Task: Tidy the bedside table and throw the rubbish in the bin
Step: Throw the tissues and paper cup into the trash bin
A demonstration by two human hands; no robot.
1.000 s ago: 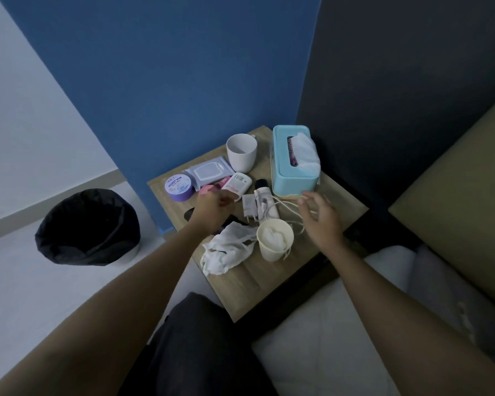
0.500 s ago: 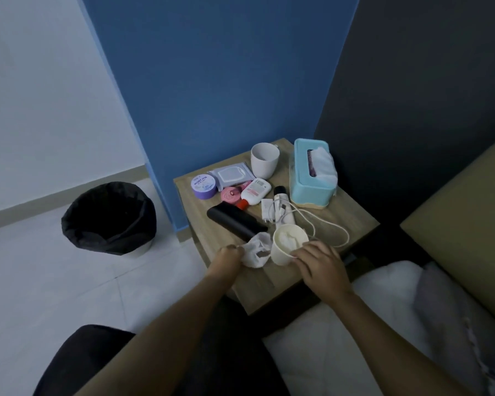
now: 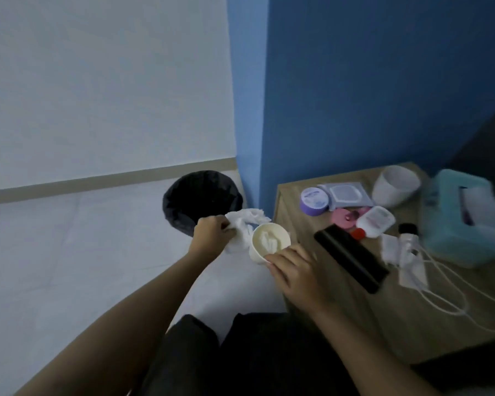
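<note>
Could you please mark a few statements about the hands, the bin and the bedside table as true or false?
1. The left hand grips a crumpled white tissue. True.
2. The right hand holds nothing. False: it holds a paper cup.
3. The black-lined bin stands on the floor, left of the bedside table. True.
4. The white mug lies in the bin. False: it stands on the table, near the blue wall.
5. A teal tissue box sits on the table. True.
</note>
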